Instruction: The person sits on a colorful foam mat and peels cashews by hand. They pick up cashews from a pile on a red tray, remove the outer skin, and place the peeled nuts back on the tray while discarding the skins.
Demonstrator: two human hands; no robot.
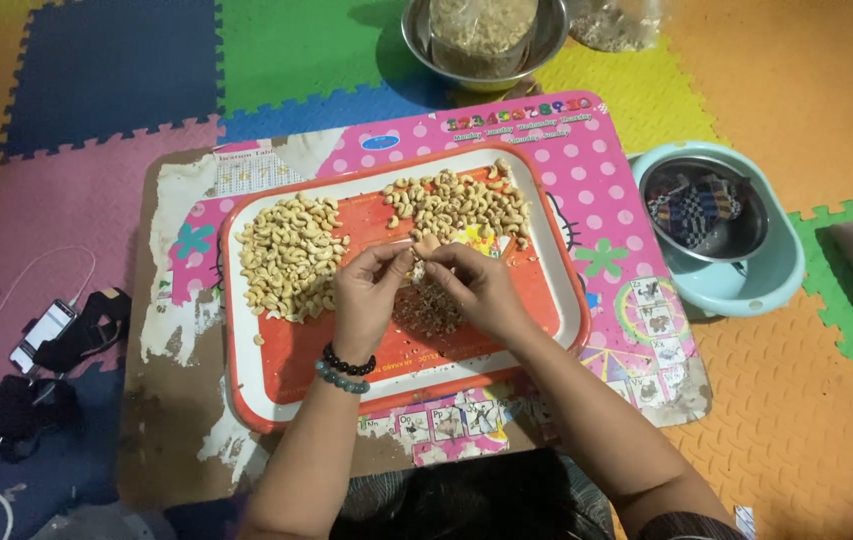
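Cashew [425, 246] pinched between left hand [369, 292] and right hand [479, 290] — held over skins [427, 308] on tray [247, 395], catching peelings.

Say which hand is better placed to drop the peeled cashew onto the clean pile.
Left, probably. The left hand sits next to the pale cashew pile at the tray's left; the right hand would have to cross over it.

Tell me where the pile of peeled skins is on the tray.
In the head view, the pile of brown skins lies near the middle of the red tray, directly under the left hand and right hand, below the two cashew heaps.
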